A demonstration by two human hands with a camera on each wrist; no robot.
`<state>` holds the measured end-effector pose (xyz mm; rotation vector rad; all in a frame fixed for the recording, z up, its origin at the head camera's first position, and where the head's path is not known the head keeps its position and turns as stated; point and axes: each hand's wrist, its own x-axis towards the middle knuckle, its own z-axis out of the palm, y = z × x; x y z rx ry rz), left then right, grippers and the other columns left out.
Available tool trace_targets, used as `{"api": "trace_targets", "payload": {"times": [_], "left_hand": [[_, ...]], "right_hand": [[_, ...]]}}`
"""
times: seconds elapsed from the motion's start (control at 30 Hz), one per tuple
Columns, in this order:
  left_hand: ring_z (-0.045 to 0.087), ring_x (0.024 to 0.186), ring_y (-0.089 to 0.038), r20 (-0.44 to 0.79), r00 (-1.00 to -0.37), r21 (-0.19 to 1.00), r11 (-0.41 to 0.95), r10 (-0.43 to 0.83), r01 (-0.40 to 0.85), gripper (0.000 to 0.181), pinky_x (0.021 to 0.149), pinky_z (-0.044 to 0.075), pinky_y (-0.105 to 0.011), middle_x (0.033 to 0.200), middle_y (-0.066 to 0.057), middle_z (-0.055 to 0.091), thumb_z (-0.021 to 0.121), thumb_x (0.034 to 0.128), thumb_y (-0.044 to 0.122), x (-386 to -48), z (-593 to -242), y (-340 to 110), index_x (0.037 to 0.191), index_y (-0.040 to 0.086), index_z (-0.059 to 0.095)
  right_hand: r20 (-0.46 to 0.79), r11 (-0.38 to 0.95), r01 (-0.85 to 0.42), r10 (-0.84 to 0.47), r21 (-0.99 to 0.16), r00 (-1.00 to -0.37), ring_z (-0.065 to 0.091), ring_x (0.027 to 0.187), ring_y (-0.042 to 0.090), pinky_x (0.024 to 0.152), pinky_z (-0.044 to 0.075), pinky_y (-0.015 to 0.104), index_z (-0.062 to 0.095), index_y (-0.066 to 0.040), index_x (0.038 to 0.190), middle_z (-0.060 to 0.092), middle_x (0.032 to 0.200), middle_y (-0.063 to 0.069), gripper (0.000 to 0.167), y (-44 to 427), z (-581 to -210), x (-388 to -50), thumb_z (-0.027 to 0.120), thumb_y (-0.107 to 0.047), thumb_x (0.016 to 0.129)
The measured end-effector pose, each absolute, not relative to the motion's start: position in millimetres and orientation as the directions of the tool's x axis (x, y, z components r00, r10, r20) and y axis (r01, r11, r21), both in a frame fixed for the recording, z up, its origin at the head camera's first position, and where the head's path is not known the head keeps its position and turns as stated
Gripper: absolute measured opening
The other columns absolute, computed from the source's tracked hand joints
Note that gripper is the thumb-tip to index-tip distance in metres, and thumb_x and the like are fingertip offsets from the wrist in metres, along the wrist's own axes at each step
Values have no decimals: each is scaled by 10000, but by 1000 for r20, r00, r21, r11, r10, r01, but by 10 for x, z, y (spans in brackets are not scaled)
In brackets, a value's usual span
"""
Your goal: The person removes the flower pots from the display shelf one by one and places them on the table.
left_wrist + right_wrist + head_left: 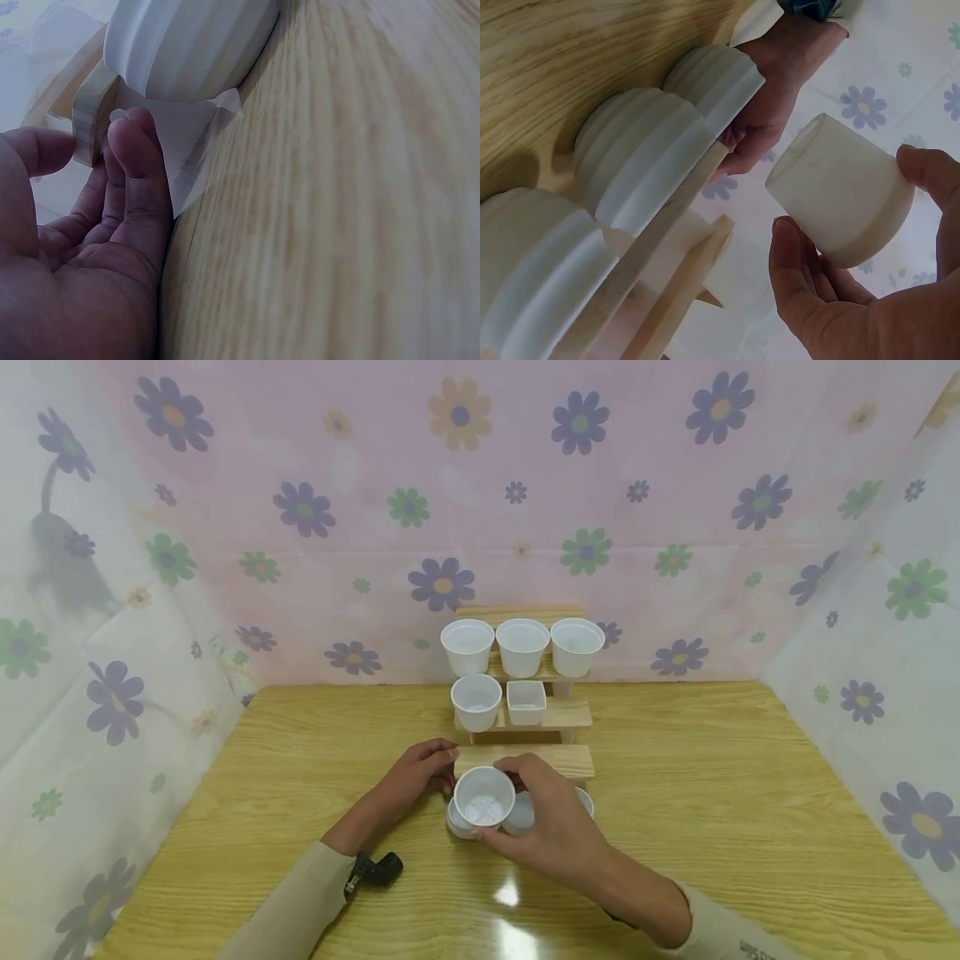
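Note:
My right hand (558, 827) holds a smooth white round plant pot (485, 797) between thumb and fingers, lifted above the front row. In the right wrist view the pot (836, 187) hangs clear of the shelves. My left hand (416, 777) is at the left end of the lowest shelf of a wooden tiered stand (540, 762). The left wrist view shows its thumb and fingers pinching the end of the board (94, 116). Three ribbed white pots (641, 154) stand on the table before the stand, partly hidden in the head view.
On the stand's top tier are three round white pots (522, 647). The middle tier carries a round pot (476, 703) and a square pot (527, 703). Flowered cloth (360, 585) encloses the wood-grain table (697, 793). A black device (382, 868) is at the left cuff.

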<state>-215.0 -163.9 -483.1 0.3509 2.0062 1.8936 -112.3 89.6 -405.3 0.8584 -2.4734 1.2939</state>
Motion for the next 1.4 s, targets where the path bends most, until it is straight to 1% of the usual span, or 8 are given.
{"api": "trace_targets", "payload": {"times": [0.33, 0.57, 0.73, 0.93, 1.03, 1.2, 1.4], "left_hand": [[648, 787, -164, -84, -903, 996, 59, 422, -65, 340, 703, 582, -272, 870, -68, 602, 531, 1118, 233, -2154, -4868, -1645, 1238, -79, 597], [660, 768, -157, -81, -897, 997, 49, 434, -67, 344, 694, 585, -269, 867, -62, 637, 520, 1122, 220, -2159, -4864, -1646, 1254, -90, 590], [664, 775, -151, -74, -895, 997, 46, 441, -60, 351, 702, 585, -268, 884, -59, 672, 515, 1124, 223, -2163, -4857, -1643, 1259, -91, 590], [660, 789, -157, -75, -894, 997, 48, 442, -60, 354, 710, 580, -266, 903, -63, 680, 509, 1128, 232, -2164, -4847, -1643, 1257, -87, 593], [661, 791, -157, -77, -896, 997, 51, 437, -61, 352, 713, 580, -263, 900, -59, 676, 510, 1127, 231, -2162, -4843, -1640, 1254, -87, 594], [659, 795, -162, -85, -899, 996, 54, 429, -69, 349, 715, 578, -262, 895, -60, 665, 514, 1126, 236, -2164, -4846, -1639, 1252, -79, 598], [656, 797, -167, -88, -900, 996, 63, 427, -68, 357, 717, 576, -260, 891, -64, 651, 516, 1129, 254, -2163, -4843, -1641, 1255, -70, 599]], "right_hand": [[460, 408, -636, -452, -656, -764, 674, 1055, 155, 898, 591, 336, 583, -77, 1285, 670, 1190, 8, 692, 846, -4129, -1091, 996, -206, 745], [460, 388, -660, -494, -643, -738, 670, 1087, 157, 924, 590, 345, 572, -69, 1318, 654, 1209, 7, 713, 823, -4165, -1069, 986, -193, 751], [477, 364, -691, -523, -624, -706, 659, 1123, 161, 948, 579, 317, 571, -44, 1360, 650, 1257, 22, 753, 800, -4205, -1059, 985, -192, 749], [470, 402, -697, -530, -594, -706, 642, 1140, 142, 943, 574, 306, 610, -85, 1316, 650, 1269, 3, 708, 780, -4240, -1033, 989, -257, 743], [448, 412, -689, -542, -596, -711, 646, 1110, 134, 922, 577, 293, 611, -90, 1317, 650, 1254, -6, 704, 773, -4244, -1021, 986, -283, 753], [424, 409, -692, -571, -595, -703, 638, 1107, 132, 932, 572, 287, 608, -84, 1318, 644, 1244, 2, 693, 764, -4268, -1013, 973, -321, 778], [424, 373, -703, -597, -605, -681, 618, 1096, 123, 942, 552, 236, 603, -87, 1300, 605, 1250, -15, 657, 746, -4329, -1011, 965, -283, 788]]}}
